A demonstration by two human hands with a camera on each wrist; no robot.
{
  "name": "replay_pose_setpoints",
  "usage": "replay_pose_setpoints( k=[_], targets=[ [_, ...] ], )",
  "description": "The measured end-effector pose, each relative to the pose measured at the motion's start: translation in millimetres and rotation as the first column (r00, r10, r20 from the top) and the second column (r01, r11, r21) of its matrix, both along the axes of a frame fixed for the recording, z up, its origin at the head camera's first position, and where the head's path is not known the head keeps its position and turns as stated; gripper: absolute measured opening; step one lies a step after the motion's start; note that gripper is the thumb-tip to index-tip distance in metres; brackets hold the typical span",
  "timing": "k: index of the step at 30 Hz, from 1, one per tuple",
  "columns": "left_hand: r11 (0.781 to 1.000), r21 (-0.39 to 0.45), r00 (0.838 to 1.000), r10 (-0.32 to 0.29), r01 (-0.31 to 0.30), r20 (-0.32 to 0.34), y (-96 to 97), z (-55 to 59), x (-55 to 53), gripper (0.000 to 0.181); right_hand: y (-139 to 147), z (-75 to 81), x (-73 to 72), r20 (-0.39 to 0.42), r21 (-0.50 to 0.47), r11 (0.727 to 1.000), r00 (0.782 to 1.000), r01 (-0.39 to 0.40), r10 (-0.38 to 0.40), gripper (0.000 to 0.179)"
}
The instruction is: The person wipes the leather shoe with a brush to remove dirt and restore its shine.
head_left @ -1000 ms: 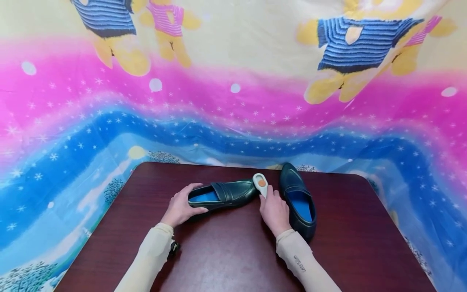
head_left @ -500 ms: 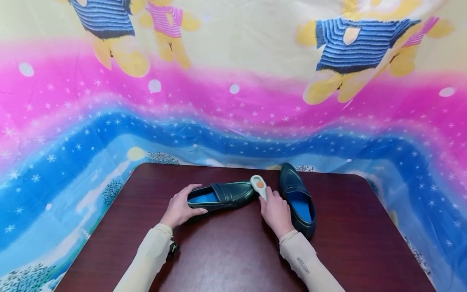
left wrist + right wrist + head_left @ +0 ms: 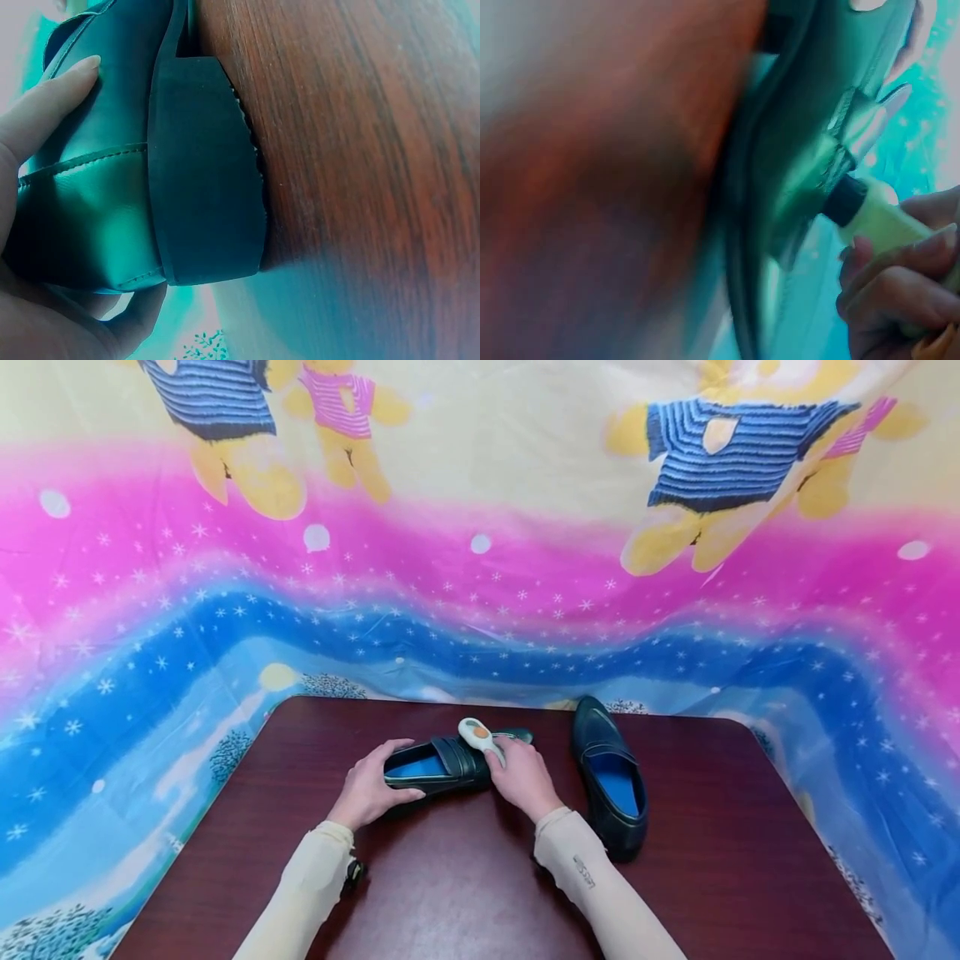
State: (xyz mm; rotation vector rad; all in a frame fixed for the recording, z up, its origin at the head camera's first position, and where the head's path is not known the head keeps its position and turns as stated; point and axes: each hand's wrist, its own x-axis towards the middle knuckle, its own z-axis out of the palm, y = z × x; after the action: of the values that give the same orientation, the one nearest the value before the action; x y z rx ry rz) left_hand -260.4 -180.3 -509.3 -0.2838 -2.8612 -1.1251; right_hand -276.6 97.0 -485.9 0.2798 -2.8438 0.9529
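Note:
A black loafer (image 3: 450, 768) with a blue insole lies on the table, its toe pointing right. My left hand (image 3: 367, 789) grips it round the heel, thumb on the near side and fingers on the far side. In the left wrist view the heel block (image 3: 210, 172) stands on the wood. My right hand (image 3: 523, 777) holds a small white shoe brush (image 3: 477, 737) with an orange oval on its back, over the front of the loafer. Seen from the right wrist, the brush's dark head (image 3: 845, 201) is right at the upper near the strap.
A second black loafer (image 3: 611, 777) with a blue insole stands to the right, toe toward the back edge. The dark red-brown table (image 3: 465, 885) has a printed cloth (image 3: 480, 602) hanging behind it and at the sides.
My right hand has moved left with the shoe brush, from the toe tip to the front part of the loafer near its strap. The left hand has kept its grip on the heel.

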Motion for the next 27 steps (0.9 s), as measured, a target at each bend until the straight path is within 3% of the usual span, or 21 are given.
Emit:
replay_pose_setpoints(
  k=[4, 9, 12, 14, 18, 23, 27],
  targets=[
    [1.0, 0.009, 1.0, 0.002, -0.002, -0.003, 1.3, -0.6, 0.3, 0.083, -1, 3.9, -9.1, 0.003, 0.061, 0.998, 1.0, 0.021, -0.021, 0.03],
    [1.0, 0.015, 1.0, -0.001, 0.001, 0.001, 1.3, -1.9, 0.0, 0.083, 19, 6.4, -14.9, -0.09, 0.21, 0.964, 0.985, 0.164, -0.148, 0.026],
    [1.0, 0.009, 1.0, 0.0, 0.0, -0.007, 0.7, -2.2, -0.1, 0.082, 30, 9.1, -17.8, -0.124, 0.241, 0.941, 0.969, 0.237, -0.212, 0.029],
    [1.0, 0.011, 1.0, 0.006, -0.006, -0.005, -0.2, -1.8, 0.3, 0.082, 33, 10.3, -19.6, -0.117, 0.245, 0.938, 0.968, 0.245, -0.223, 0.033],
    [1.0, 0.007, 1.0, -0.001, 0.001, 0.007, -0.9, -2.0, 1.6, 0.082, 30, 7.4, -22.9, -0.062, 0.222, 0.962, 0.987, 0.158, -0.148, 0.037],
    [1.0, 0.007, 1.0, -0.002, 0.002, 0.011, 1.0, -3.1, 0.5, 0.082, 8, 5.2, -28.8, 0.059, 0.052, 0.998, 0.998, -0.023, 0.02, 0.039],
    [1.0, 0.001, 1.0, -0.005, 0.005, 0.001, -0.7, -1.9, -1.4, 0.082, -10, 5.7, -34.5, 0.103, -0.003, 0.999, 0.993, -0.05, 0.05, 0.039]
  ],
)
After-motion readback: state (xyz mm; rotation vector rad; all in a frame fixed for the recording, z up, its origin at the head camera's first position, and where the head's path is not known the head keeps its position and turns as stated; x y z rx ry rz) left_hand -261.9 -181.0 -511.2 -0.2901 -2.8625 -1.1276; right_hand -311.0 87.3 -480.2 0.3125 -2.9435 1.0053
